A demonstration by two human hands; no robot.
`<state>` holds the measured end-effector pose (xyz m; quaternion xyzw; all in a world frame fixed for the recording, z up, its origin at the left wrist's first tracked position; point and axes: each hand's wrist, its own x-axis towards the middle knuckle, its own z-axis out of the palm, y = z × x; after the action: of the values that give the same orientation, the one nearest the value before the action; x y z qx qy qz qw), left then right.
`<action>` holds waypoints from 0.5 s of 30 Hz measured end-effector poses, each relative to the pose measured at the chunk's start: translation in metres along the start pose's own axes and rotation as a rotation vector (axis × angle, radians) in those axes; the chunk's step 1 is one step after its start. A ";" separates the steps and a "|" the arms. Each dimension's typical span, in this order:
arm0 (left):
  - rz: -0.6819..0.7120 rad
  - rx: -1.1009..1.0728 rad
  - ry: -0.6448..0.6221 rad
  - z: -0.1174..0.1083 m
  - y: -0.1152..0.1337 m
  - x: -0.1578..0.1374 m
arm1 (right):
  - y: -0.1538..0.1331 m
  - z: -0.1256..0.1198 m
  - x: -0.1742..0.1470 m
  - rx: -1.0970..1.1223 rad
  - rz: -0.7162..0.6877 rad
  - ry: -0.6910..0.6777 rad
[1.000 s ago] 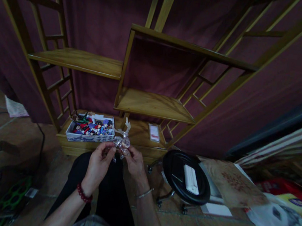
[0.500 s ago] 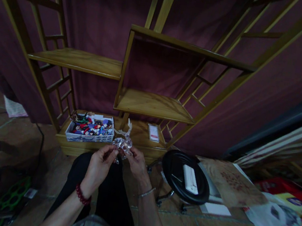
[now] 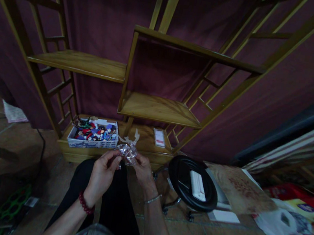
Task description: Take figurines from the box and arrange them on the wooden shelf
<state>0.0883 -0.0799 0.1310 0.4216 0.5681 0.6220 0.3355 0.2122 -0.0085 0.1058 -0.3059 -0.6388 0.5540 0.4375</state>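
Just off the right front corner of the long white box (image 3: pixel 93 146), above the person's lap, the left hand (image 3: pixel 104 168) pinches one side of a clear, shiny figurine (image 3: pixel 128 154) between thumb and fingers. Opposite it, the right hand (image 3: pixel 143 171) has its fingertips closed on the other side of the same piece, though I can't tell exactly which part they grip. Pale antlers (image 3: pixel 133 139) stick up from the figurine, level with the box. A string of red beads (image 3: pixel 85 203) circles the left wrist and a thin bracelet (image 3: pixel 152 199) the right, both nearer the person than the box.

Inside the box sits a crowd of little colourful dolls (image 3: pixel 95 132), heaped close together. It rests on the low bottom board (image 3: pixel 144 131) of a wooden shelf unit, and farther along to its right lies a flat, pale packet (image 3: pixel 159 138). Above the box runs one bare shelf (image 3: pixel 82 62); a second (image 3: pixel 158 108) is up and to its right. Beyond the packet, well right of the box, stands a round black stool (image 3: pixel 175 190) with a white, oblong object (image 3: pixel 198 185) on its seat.
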 end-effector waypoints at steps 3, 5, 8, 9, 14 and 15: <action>0.012 0.010 0.006 0.000 -0.001 0.001 | 0.000 -0.001 0.000 0.010 -0.020 -0.006; 0.012 0.012 0.009 0.000 -0.002 0.003 | -0.001 -0.001 0.000 0.001 -0.043 -0.003; 0.006 0.011 -0.001 0.000 -0.006 0.007 | -0.006 0.001 -0.001 -0.014 -0.036 0.016; 0.000 0.008 -0.007 0.000 -0.007 0.008 | -0.007 0.001 -0.002 -0.011 -0.022 0.030; -0.026 -0.027 -0.032 0.003 -0.019 0.016 | -0.013 0.003 -0.004 0.042 0.025 0.057; -0.029 -0.036 -0.029 0.003 -0.020 0.017 | -0.013 0.003 -0.004 0.043 0.028 0.054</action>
<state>0.0827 -0.0602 0.1132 0.4162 0.5582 0.6208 0.3603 0.2122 -0.0160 0.1180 -0.3201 -0.6103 0.5652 0.4534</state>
